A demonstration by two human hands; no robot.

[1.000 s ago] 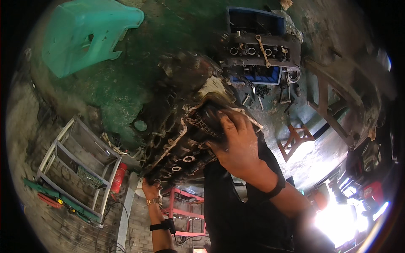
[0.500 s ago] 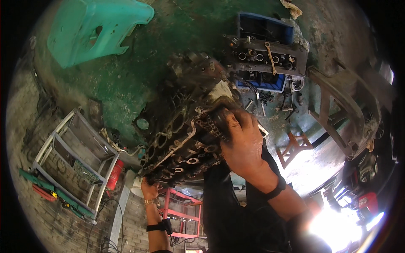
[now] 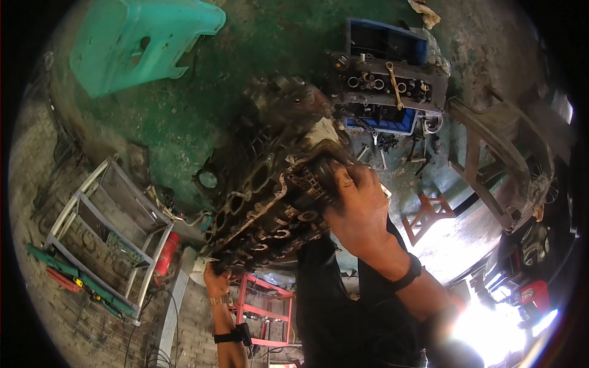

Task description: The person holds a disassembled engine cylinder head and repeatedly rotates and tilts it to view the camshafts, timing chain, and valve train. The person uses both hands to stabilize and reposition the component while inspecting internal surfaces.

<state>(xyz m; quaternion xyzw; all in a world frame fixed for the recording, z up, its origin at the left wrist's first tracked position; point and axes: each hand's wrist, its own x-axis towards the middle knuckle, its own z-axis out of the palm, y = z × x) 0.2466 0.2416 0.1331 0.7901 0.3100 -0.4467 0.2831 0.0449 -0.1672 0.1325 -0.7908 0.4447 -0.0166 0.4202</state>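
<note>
A dark, greasy engine cylinder head (image 3: 270,214) lies slanted in the middle, its valve gear uppermost and oval ports along its far side. My right hand (image 3: 363,214) is closed round a dark, round part, likely a camshaft sprocket (image 3: 328,176), at the head's right end. Beside it a timing chain (image 3: 307,181) shows in part. At the lower left end, my left hand (image 3: 216,283) is curled against the cylinder head and grips its end. The left fingertips are partly hidden by the dark metal.
A teal plastic stool (image 3: 132,46) stands far left. Blue crates (image 3: 386,46) carry a valve cover (image 3: 423,76) with a spanner (image 3: 394,86) on it. Nearer are a metal rack (image 3: 101,230), a red cylinder (image 3: 167,254), a red frame (image 3: 267,310) and a brown stand (image 3: 427,218).
My right hand has shifted slightly to the right and toward me, still on the dark round part. My left hand has barely moved.
</note>
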